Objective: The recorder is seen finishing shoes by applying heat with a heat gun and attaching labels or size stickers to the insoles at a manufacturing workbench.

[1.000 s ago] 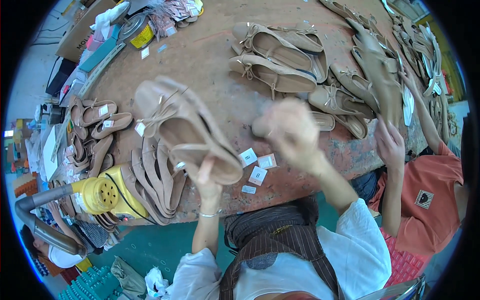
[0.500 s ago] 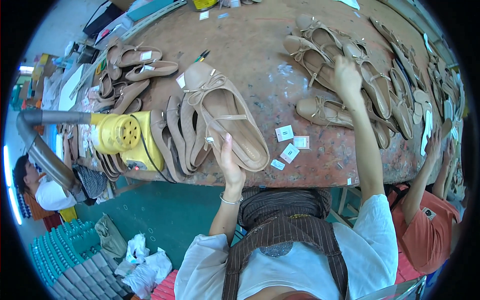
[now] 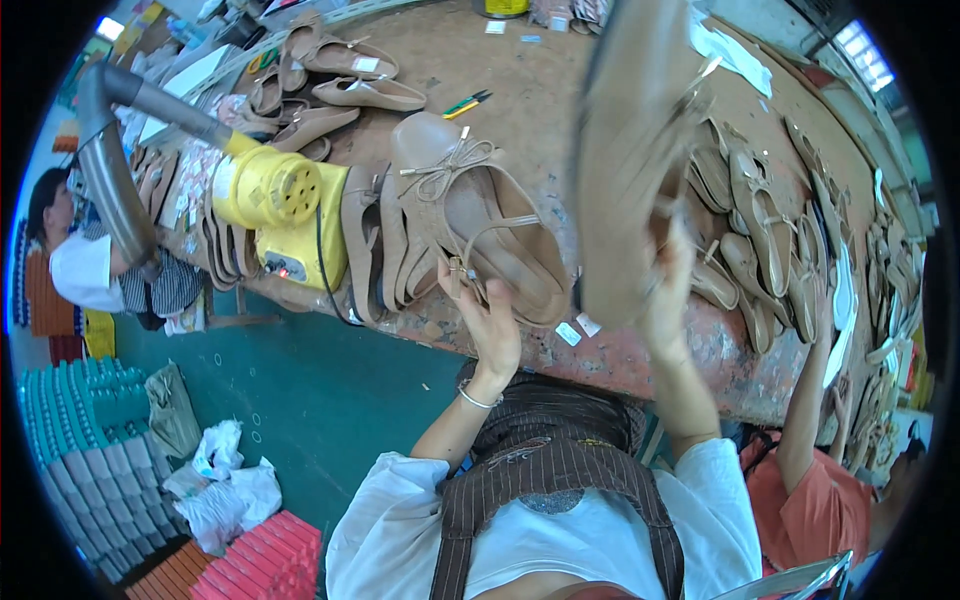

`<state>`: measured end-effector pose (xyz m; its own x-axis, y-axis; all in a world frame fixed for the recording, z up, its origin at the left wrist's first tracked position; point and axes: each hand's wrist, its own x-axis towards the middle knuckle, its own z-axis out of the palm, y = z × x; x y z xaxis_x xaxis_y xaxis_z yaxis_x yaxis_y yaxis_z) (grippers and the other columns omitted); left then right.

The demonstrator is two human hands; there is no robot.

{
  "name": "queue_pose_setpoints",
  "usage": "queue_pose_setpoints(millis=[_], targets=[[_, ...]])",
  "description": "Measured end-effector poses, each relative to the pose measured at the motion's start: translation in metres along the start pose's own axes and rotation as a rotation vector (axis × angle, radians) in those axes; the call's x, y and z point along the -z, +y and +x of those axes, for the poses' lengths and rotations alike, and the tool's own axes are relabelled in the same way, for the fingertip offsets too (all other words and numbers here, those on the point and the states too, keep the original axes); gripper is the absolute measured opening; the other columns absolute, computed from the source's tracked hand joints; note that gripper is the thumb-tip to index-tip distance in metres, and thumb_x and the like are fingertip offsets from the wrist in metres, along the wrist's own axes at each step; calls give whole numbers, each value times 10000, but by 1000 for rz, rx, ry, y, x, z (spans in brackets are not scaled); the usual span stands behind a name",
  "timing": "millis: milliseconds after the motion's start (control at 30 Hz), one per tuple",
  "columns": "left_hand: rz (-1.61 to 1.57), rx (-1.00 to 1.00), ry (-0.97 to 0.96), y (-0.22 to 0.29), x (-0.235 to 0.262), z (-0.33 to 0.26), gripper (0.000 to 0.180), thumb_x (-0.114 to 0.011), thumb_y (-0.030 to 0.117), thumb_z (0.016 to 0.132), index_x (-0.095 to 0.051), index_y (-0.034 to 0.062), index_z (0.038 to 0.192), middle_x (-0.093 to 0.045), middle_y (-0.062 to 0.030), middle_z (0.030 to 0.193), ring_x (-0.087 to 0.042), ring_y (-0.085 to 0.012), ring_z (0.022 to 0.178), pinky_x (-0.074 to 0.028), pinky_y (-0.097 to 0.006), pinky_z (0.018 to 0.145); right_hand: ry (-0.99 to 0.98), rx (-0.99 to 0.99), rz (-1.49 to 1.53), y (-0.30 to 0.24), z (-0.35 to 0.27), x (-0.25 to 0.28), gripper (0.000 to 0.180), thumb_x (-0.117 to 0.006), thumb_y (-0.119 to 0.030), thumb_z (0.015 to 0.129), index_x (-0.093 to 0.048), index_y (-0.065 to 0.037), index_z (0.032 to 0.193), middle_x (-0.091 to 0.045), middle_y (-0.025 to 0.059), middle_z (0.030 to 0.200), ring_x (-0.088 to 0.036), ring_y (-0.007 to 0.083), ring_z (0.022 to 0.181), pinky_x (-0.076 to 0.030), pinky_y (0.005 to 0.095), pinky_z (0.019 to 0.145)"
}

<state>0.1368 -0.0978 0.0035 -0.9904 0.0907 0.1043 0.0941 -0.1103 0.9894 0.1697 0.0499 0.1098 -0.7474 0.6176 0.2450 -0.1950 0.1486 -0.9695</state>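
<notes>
Right hand [image 3: 668,285] has raised one shoe [image 3: 625,175] by its heel; left hand [image 3: 492,330] pinches another shoe [image 3: 425,150] above the table's near edge [image 3: 640,365]. Likely light, supple: grip heels.

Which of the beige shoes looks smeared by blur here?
The raised shoe in the right hand: its outline is streaked, whereas the lower shoe in the left hand shows a crisp bow.

Raised shoe [image 3: 625,170] motion-blurred, upper end cut off by top edge; right fingers [image 3: 676,262] blurred.

Matt tan shoe [image 3: 495,225], smooth metal pipe [image 3: 115,185]
</notes>
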Motion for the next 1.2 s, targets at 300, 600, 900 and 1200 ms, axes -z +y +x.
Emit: queue_pose_setpoints(millis=[300,600,900,1200], targets=[[-47,-243,110,41,48,-14,1438,-829,610,629,112,-89,1462,-111,-253,1513,-164,-340,1426,-161,-441,1165,-322,-39,-135,26,-49,-80,226,-479,-19,969,-439,0,1191,-628,162,958,-638,255,909,-477,336,812],[153,-225,404,66,147,-37,1309,-782,580,713,19,-117,1478,-287,-272,1468,-342,-345,1362,-265,-422,1129,-920,-704,576,53,-87,-170,981,-567,173,738,-53,-46,1544,-236,153,1560,-228,246,1444,-198,386,1173],[679,-160,675,74,207,-11,709,-374,409,1005,-236,-114,1463,-319,-302,1473,-314,-393,1354,-235,-449,1118,-1058,-1468,731,68,-79,-305,536,-446,-34,896,-379,-8,1427,-483,165,1409,-505,271,1273,-394,413,1089],[708,-284,757,65,239,76,622,-378,322,1004,-275,-85,1464,-305,-259,1513,-297,-397,1378,-225,-459,1133,-1189,-1548,1162,91,-36,-386,441,-424,-137,930,-498,17,1336,-558,147,1342,-555,262,1213,-392,422,1083]])
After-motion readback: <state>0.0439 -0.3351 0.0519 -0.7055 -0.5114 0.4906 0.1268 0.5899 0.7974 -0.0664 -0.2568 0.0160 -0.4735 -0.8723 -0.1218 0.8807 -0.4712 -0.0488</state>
